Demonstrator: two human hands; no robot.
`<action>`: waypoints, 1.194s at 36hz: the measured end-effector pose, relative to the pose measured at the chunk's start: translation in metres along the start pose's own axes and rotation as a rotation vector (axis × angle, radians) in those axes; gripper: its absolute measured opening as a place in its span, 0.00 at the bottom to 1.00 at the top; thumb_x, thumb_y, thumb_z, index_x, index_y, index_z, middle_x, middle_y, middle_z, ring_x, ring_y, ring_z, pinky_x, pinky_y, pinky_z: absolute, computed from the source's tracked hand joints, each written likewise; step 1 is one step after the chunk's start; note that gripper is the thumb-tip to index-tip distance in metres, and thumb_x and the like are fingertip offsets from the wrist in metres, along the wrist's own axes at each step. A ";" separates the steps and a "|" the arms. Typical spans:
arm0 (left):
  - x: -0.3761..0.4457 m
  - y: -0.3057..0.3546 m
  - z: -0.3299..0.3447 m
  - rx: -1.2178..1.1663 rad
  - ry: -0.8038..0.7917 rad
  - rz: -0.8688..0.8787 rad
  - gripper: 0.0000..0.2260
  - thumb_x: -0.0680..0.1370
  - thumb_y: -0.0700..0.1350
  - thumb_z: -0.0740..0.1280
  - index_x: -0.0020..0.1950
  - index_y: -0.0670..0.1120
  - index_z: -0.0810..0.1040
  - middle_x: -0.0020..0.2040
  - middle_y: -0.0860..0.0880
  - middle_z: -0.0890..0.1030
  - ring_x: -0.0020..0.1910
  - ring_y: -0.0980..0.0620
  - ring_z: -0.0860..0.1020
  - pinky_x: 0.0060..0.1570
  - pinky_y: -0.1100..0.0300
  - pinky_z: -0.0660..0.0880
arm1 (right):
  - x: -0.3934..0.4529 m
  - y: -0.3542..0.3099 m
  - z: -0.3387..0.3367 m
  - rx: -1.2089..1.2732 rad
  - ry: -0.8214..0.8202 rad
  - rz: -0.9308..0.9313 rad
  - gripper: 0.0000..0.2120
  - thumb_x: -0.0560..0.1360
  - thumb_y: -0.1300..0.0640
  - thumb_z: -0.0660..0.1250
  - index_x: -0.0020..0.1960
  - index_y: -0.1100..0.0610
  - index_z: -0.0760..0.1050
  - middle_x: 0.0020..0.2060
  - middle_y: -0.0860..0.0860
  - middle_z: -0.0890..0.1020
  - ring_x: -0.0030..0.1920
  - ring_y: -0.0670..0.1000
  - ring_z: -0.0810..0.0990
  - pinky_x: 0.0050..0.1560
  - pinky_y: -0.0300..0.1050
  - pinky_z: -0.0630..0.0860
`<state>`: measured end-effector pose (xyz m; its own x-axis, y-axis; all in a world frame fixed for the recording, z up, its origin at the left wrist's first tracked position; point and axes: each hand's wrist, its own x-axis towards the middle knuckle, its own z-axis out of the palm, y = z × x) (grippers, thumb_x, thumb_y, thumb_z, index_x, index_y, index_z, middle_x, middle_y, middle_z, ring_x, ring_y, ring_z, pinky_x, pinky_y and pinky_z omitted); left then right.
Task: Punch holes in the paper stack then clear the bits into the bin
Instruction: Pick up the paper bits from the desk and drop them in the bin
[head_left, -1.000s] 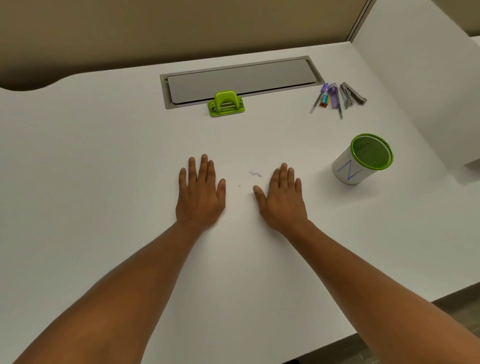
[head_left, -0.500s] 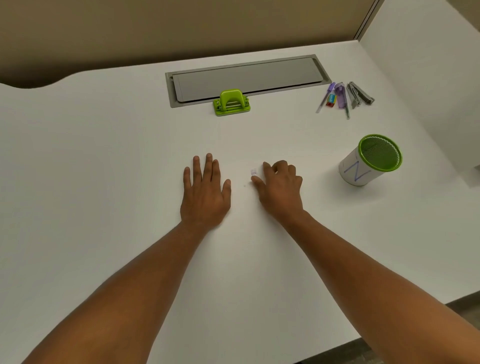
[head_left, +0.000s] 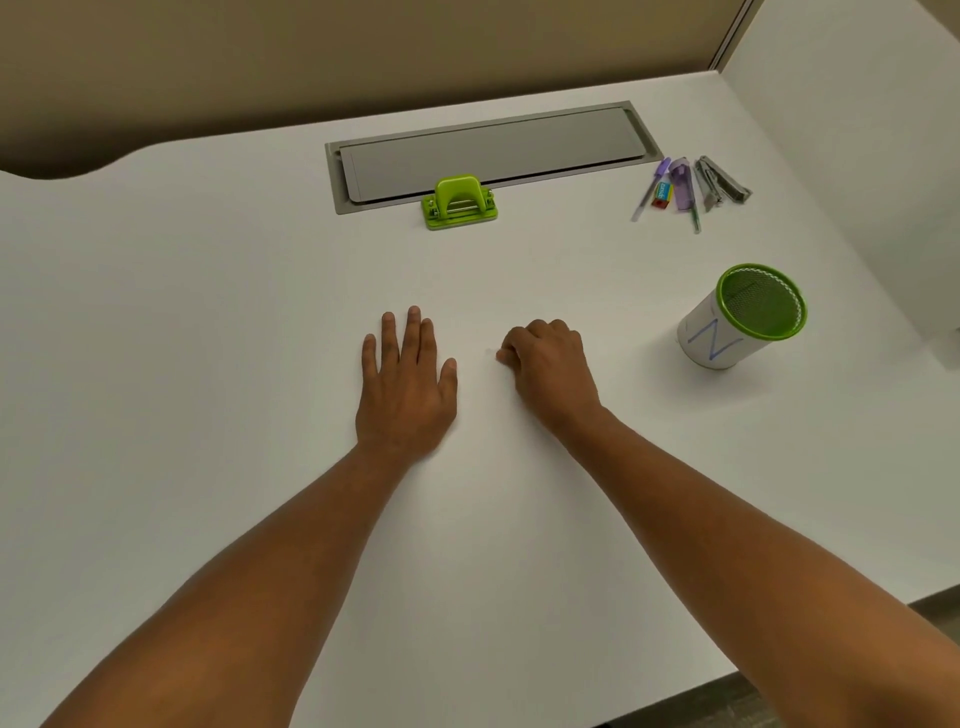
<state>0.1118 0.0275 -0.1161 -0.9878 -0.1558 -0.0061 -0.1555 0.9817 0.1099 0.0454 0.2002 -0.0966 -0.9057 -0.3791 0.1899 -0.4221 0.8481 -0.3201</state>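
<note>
My right hand (head_left: 550, 369) rests on the white desk (head_left: 208, 364) with its fingers curled in. A small white paper bit (head_left: 490, 353) shows at the thumb tip, pinched there. My left hand (head_left: 405, 384) lies flat beside it, palm down, fingers spread, holding nothing. The bin (head_left: 719, 343), a green mesh cup wrapped in white paper with a blue mark, stands to the right of my right hand. A green hole punch (head_left: 460, 205) sits at the back, apart from both hands. I cannot make out a paper stack on the white surface.
A grey cable hatch (head_left: 488, 150) is set into the desk behind the punch. Pens, a purple stapler and a metal clip tool (head_left: 685, 189) lie at the back right. A white partition (head_left: 857, 156) closes the right side. The desk's front edge runs at the lower right.
My right hand went from flat to curled over the small paper bits in front of it, which no longer lie loose on the desk. My left hand stayed flat.
</note>
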 end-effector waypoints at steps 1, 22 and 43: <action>0.000 0.000 0.000 -0.001 0.000 0.000 0.30 0.82 0.57 0.41 0.80 0.43 0.53 0.81 0.45 0.52 0.80 0.43 0.47 0.77 0.43 0.47 | 0.000 -0.001 0.000 -0.015 -0.002 -0.004 0.08 0.78 0.59 0.66 0.41 0.59 0.76 0.33 0.54 0.77 0.37 0.58 0.72 0.39 0.52 0.71; -0.002 -0.001 -0.001 0.000 -0.003 0.005 0.29 0.82 0.56 0.42 0.79 0.42 0.56 0.80 0.45 0.55 0.80 0.41 0.50 0.77 0.42 0.50 | 0.013 0.058 -0.161 1.435 0.013 0.834 0.08 0.80 0.57 0.65 0.42 0.55 0.74 0.35 0.49 0.75 0.33 0.45 0.71 0.33 0.38 0.68; 0.000 0.000 0.002 -0.004 0.021 0.015 0.30 0.82 0.56 0.43 0.78 0.41 0.59 0.80 0.43 0.57 0.79 0.40 0.53 0.76 0.41 0.51 | -0.006 0.139 -0.174 0.005 0.121 0.573 0.12 0.74 0.59 0.62 0.53 0.54 0.80 0.49 0.52 0.83 0.50 0.56 0.79 0.47 0.44 0.72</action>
<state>0.1123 0.0275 -0.1178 -0.9895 -0.1436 0.0162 -0.1408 0.9835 0.1139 -0.0008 0.3850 0.0192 -0.9787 0.1846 0.0897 0.1331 0.9036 -0.4072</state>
